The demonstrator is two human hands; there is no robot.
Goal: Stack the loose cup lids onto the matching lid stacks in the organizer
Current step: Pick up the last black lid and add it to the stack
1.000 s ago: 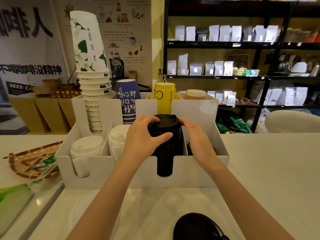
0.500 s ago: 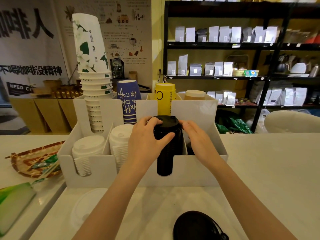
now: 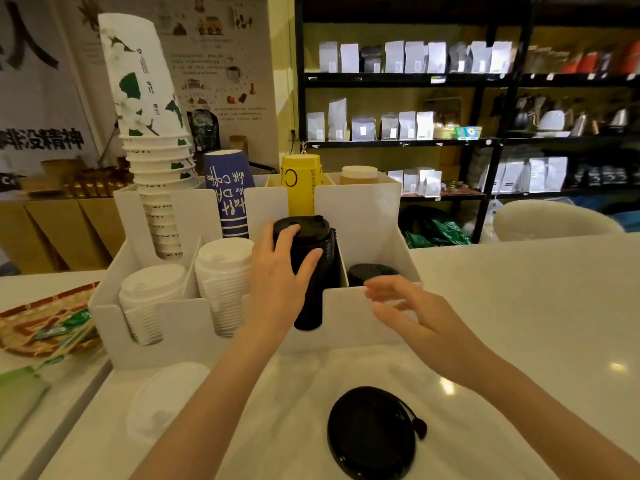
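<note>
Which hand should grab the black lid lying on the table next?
Probably the right hand: it is open, empty and nearer the loose black lid. The left hand is busy resting on the tall black lid stack in the organizer.

A black metal shelving unit [image 3: 481,140] lined with pale coffee bags [image 3: 408,57] stands at the back right; printed posters [image 3: 214,64] cover the left wall above brown paper bags [image 3: 52,230].
</note>
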